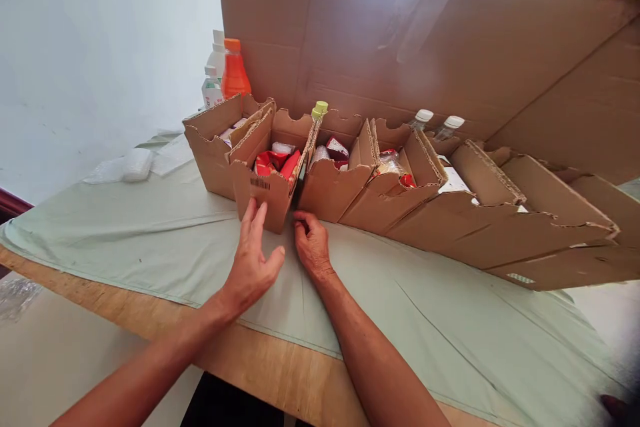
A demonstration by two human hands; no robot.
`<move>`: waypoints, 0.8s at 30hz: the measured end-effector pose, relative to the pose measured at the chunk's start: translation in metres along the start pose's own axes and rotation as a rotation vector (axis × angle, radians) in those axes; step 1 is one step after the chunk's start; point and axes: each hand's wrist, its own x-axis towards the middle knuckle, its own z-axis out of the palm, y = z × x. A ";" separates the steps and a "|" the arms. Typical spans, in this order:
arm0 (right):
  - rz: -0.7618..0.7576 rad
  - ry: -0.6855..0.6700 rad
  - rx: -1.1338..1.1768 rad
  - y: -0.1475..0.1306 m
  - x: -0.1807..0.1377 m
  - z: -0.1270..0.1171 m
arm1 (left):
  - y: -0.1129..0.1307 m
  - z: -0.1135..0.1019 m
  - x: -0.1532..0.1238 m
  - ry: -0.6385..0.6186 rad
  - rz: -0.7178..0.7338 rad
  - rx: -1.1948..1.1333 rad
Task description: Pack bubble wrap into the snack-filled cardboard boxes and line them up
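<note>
My left hand [254, 265] has its fingers stretched out, and the fingertips rest against the front of a cardboard box [244, 185] with a barcode on it. This box juts forward of its neighbours and holds red packets [273, 163] and something white. My right hand [312, 244] lies on the cloth by the box's lower right corner, its fingers curled in and nothing visible in them. Whether its fingertips touch the box, I cannot tell. To the right of the gap stands another cardboard box [323, 192], with dark red and white packets inside.
More cardboard boxes [425, 223] run off to the right. A tall cardboard panel [370, 33] stands behind them. At the back left are an orange bottle [234, 73] and white-capped bottles [211, 88]. Clear plastic wrap [137, 163] lies on the pale green cloth [145, 240] over a wooden table [280, 360].
</note>
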 end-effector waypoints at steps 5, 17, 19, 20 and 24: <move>0.009 -0.039 -0.005 -0.001 0.001 -0.001 | -0.010 0.025 0.046 -0.043 0.002 -0.026; 0.019 -0.053 0.015 0.007 0.004 0.002 | -0.011 -0.107 0.152 0.216 0.305 0.481; 0.018 -0.055 0.010 0.008 0.004 0.002 | -0.009 -0.125 0.169 0.110 0.250 0.590; 0.016 -0.057 0.007 0.009 0.005 0.003 | -0.007 -0.132 0.171 0.059 0.251 0.639; 0.011 -0.061 -0.006 0.011 0.005 0.004 | 0.008 -0.142 0.143 -0.037 0.424 0.759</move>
